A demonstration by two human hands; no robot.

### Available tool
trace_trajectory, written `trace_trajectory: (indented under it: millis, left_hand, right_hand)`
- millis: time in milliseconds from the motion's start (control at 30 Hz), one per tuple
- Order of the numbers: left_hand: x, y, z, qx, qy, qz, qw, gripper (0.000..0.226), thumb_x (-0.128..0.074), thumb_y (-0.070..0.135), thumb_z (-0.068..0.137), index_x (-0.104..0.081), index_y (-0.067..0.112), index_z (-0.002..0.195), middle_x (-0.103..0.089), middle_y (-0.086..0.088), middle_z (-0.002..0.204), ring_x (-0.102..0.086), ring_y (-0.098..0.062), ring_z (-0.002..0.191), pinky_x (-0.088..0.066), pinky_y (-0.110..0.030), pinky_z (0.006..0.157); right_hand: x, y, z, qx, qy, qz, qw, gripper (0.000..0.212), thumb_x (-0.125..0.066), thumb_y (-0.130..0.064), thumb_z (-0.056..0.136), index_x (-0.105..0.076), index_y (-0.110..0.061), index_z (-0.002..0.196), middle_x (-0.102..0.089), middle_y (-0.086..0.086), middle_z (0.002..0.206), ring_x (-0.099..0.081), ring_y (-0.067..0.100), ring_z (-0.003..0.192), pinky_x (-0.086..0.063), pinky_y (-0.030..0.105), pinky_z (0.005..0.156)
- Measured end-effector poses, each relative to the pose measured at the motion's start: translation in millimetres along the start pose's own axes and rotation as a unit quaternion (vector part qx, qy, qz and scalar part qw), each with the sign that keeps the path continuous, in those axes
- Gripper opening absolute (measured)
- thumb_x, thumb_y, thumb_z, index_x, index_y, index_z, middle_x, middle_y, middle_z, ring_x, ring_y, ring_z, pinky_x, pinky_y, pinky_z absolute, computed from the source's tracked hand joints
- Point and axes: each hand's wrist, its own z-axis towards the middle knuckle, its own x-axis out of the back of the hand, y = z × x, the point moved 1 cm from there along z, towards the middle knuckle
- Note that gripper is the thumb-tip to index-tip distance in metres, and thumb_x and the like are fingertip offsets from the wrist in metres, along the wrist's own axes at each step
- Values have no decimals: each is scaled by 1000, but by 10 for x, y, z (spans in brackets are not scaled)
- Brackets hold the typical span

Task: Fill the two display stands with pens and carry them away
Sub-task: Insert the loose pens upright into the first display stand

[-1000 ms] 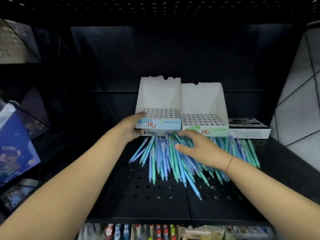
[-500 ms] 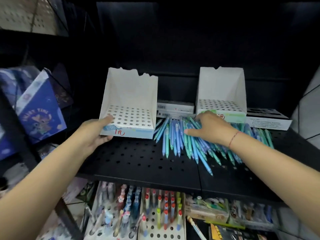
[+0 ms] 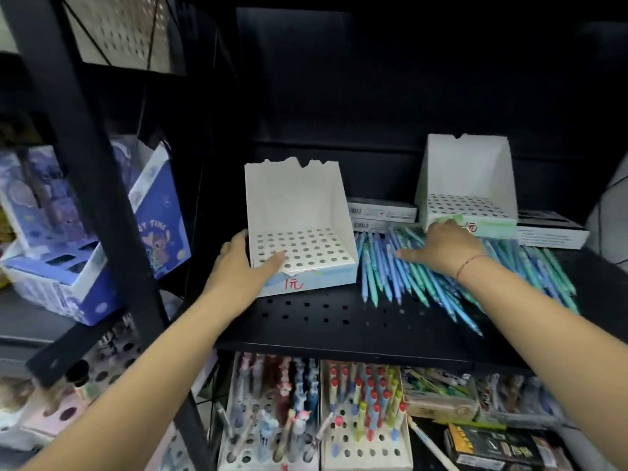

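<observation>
Left hand (image 3: 243, 266) grips the front-left corner of the left stand (image 3: 292, 198): thumb over the perforated deck, fingers down the outer side wall. Right hand (image 3: 445, 248) lies flat on the pens (image 3: 404, 280), fingers straight and pointing toward the left hand, holding nothing.

Status as we read it:
- Left stand, under the left hand: every hole we can see is empty.
- Right stand (image 3: 465, 164), just beyond the right hand's knuckles: its holes are empty too.
- Pens: all loose in a blue/green heap under and around the right hand, on the black shelf (image 3: 323, 317) between the two stands and spilling out past the wrist.
- Flat boxes (image 3: 384, 212) sit behind the heap, between the stands.

So we judge filling not yet started and carrying not started. Left to do: pick pens from the heap, seat them hole by hole in both stands, then lift both away.
</observation>
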Motion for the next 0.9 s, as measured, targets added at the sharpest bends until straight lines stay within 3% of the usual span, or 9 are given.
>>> trace_trajectory:
  millis: [100, 167, 233, 300, 367, 500, 633, 733, 900]
  left_hand:
    - [-41, -60, -14, -1, 27, 4, 1000, 70, -62, 49, 86, -35, 23, 145, -42, -3, 143, -43, -25, 130, -39, -43, 105]
    - [-46, -78, -11, 11, 38, 6, 999, 73, -61, 49, 86, -31, 21, 147, -38, -3, 147, -42, -26, 131, -39, -43, 104]
    - [-46, -83, -9, 4, 46, 3, 999, 70, -60, 48, 87, -33, 20, 146, -39, -3, 146, -43, -26, 130, -40, -40, 99]
    - [-44, -87, -2, 3, 53, 4, 999, 67, -60, 47, 88, -36, 19, 144, -40, -4, 145, -44, -26, 128, -39, -37, 94]
    - [-48, -86, -6, 3, 58, 8, 998, 65, -60, 47, 88, -38, 19, 142, -41, -4, 143, -46, -26, 126, -39, -35, 90]
    - [-52, -73, -22, 1, 63, 9, 998, 63, -60, 47, 88, -42, 18, 140, -44, -4, 140, -48, -25, 122, -39, -33, 86]
    - [-46, -78, -28, 5, 66, 3, 998, 60, -62, 46, 87, -43, 19, 138, -46, -2, 138, -50, -23, 119, -39, -33, 83]
    - [-49, -93, -24, 11, 65, -10, 998, 59, -63, 46, 86, -46, 20, 136, -50, 0, 135, -54, -23, 115, -45, -38, 88]
    - [-45, -102, -28, 21, 64, -18, 998, 57, -64, 47, 85, -47, 22, 134, -55, -1, 131, -58, -22, 108, -48, -40, 87]
  right_hand:
    - [-38, -14, 10, -33, 4, 9, 999, 81, -54, -70, 80, -52, -3, 125, -43, 20, 137, -57, 29, 106, -49, 32, 77]
    - [-55, -26, 18, -39, 9, 17, 999, 63, -57, -68, 80, -57, -8, 100, -46, 20, 134, -57, 27, 93, -45, 29, 62]
    - [-71, -31, 26, -44, 17, 33, 998, 51, -60, -64, 81, -46, -15, 80, -50, 21, 120, -50, 22, 74, -32, 26, 48]
    - [-88, -31, 30, -43, 28, 56, 997, 49, -63, -58, 82, -52, -11, 89, -51, 15, 103, -47, 19, 70, -29, 25, 46]
    - [-96, -45, 27, -30, 37, 78, 996, 51, -65, -52, 83, -55, -4, 99, -56, 11, 94, -53, 20, 73, -40, 28, 53]
    - [-121, -41, 34, -10, 67, 97, 993, 50, -67, -44, 85, -58, -2, 111, -63, 13, 104, -62, 27, 93, -53, 36, 78]
    - [-137, -31, 64, 12, 81, 98, 992, 36, -65, -38, 87, -59, -5, 101, -62, 10, 91, -60, 25, 82, -51, 34, 70]
    - [-150, -7, 86, 22, 93, 100, 990, 29, -62, -36, 89, -53, -8, 86, -50, 3, 72, -49, 20, 67, -38, 29, 53]
    - [-104, 68, 90, 47, 72, 163, 983, 34, -59, -33, 93, -38, -22, 68, -43, -2, 66, -44, 14, 57, -30, 23, 49]
